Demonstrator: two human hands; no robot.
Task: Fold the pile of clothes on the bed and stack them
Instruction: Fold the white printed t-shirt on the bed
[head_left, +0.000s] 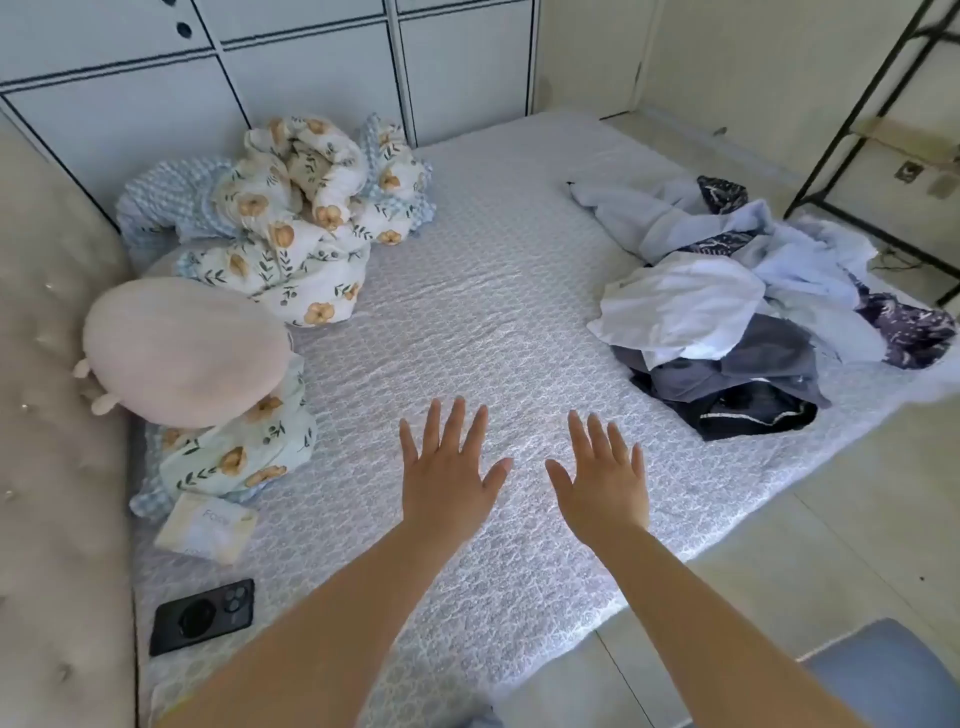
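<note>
Over the bed, left hand and right hand hover, fingers spread, empty.

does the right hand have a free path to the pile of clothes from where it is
Probably yes. The right hand is open and holds nothing, and only bare mattress lies between it and the pile of clothes ahead to its right. Whether it reaches without leaning is uncertain.

Head-worn wide-angle view looks forward and down, close over the bed.
</note>
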